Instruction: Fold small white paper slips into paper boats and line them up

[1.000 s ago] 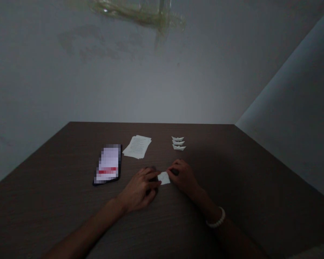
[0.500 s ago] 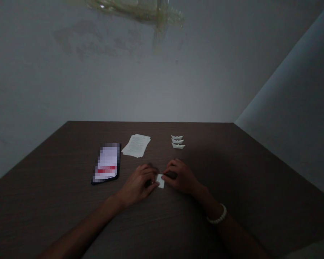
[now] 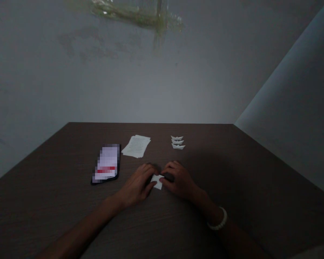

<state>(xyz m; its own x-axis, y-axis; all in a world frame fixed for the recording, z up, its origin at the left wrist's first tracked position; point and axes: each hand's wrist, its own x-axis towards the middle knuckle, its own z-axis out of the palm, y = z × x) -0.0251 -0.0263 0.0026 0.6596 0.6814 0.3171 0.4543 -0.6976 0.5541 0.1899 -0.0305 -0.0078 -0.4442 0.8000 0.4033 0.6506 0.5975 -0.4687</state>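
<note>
A small folded piece of white paper (image 3: 157, 182) lies between my two hands, on or just above the tabletop. My left hand (image 3: 140, 183) has its thumb and fingers closed on the paper's left side. From the right, my right hand (image 3: 179, 180) pinches the opposite edge with its thumb and fingertips. Faint print shows on the paper; its far edge is partly covered by my fingers. Beyond my right hand, three small white paper boats (image 3: 177, 142) stand in a close row.
A stack of printed paper sheets (image 3: 136, 146) lies beyond my left hand. To its left is a phone (image 3: 106, 163) with a lit, pixelated screen. The dark wooden table (image 3: 70, 216) meets a stained grey wall (image 3: 140, 90) at its far edge.
My hands have shifted slightly on the small paper, and more of its surface shows between them. The boats, the stack and the phone stay where they were.
</note>
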